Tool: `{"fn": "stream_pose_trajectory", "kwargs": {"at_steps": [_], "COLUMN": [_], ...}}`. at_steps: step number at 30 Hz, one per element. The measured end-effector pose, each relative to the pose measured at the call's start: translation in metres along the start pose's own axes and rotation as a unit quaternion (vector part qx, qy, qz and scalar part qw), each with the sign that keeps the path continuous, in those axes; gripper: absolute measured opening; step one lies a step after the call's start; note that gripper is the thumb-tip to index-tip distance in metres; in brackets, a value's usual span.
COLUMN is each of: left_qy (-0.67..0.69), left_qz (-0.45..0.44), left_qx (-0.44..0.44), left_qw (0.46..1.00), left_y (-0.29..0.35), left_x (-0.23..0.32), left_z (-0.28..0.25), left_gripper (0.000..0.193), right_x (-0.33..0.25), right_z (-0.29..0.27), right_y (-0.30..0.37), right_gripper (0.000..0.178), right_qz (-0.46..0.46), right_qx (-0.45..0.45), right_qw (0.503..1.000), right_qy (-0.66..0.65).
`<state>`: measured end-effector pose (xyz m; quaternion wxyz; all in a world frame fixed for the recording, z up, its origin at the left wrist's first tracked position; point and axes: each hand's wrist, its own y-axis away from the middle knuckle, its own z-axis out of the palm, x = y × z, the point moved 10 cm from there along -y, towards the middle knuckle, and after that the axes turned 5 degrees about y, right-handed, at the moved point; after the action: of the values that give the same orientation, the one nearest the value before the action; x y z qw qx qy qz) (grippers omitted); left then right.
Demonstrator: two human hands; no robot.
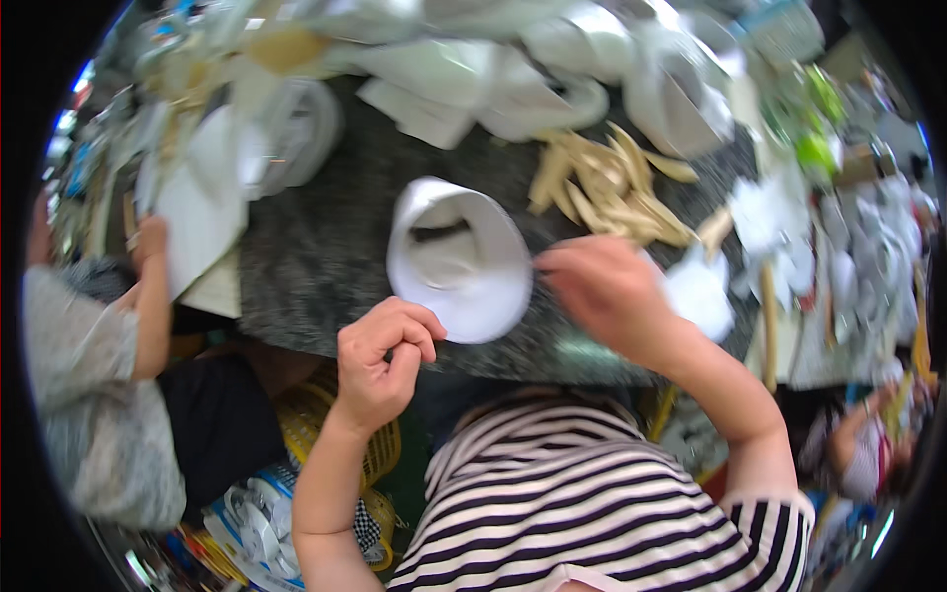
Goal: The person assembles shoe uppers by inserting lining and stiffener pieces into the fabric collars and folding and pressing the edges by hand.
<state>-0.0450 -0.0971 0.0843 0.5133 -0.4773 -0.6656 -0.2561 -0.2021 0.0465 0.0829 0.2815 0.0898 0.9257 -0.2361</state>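
Note:
A white, round, hollow piece like a cap point(508, 261) rests on the dark stone-patterned table point(326, 266) in front of me, its opening facing up. A dark strip shows inside it. My left hand point(385, 355) is closed, its fingertips pinching the near left rim. By the right rim hovers my right hand point(617, 296), smeared by motion. Whether its fingers touch the rim or hold anything I cannot tell. Just beyond it lies a heap of curved beige strips point(607, 183).
White curved pieces point(444, 79) crowd the far edge. Stacked white rings point(301, 133) stand at the far left. White scraps point(700, 296) lie to the right. A person point(99, 395) sits at left, beside yellow baskets point(321, 414) below the table. Another person point(858, 444) is at far right.

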Motion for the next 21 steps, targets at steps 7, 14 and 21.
{"fn": "stream_pose_trajectory", "kwargs": {"at_steps": [7, 14, 21], "left_qy": [-0.177, -0.193, -0.437], "left_qz": [-0.009, 0.130, 0.037], "left_qx": [0.090, 0.175, 0.031], "left_qw": [0.980, 0.957, 0.898], "left_y": [-0.002, -0.018, -0.086], "left_x": [0.001, 0.035, 0.013], "left_z": [-0.027, -0.028, 0.008], "left_gripper": [0.025, 0.014, 0.054], "right_x": [0.078, 0.059, 0.073], "right_z": [-0.043, -0.037, -0.053], "right_y": [0.026, 0.003, -0.011], "right_gripper": [0.023, 0.018, 0.019], "right_qz": [0.097, 0.098, 0.090], "right_qx": [-0.005, -0.079, -0.158], "right_qw": [0.972, 0.978, 0.950], "right_qy": [0.216, 0.165, 0.252]}}
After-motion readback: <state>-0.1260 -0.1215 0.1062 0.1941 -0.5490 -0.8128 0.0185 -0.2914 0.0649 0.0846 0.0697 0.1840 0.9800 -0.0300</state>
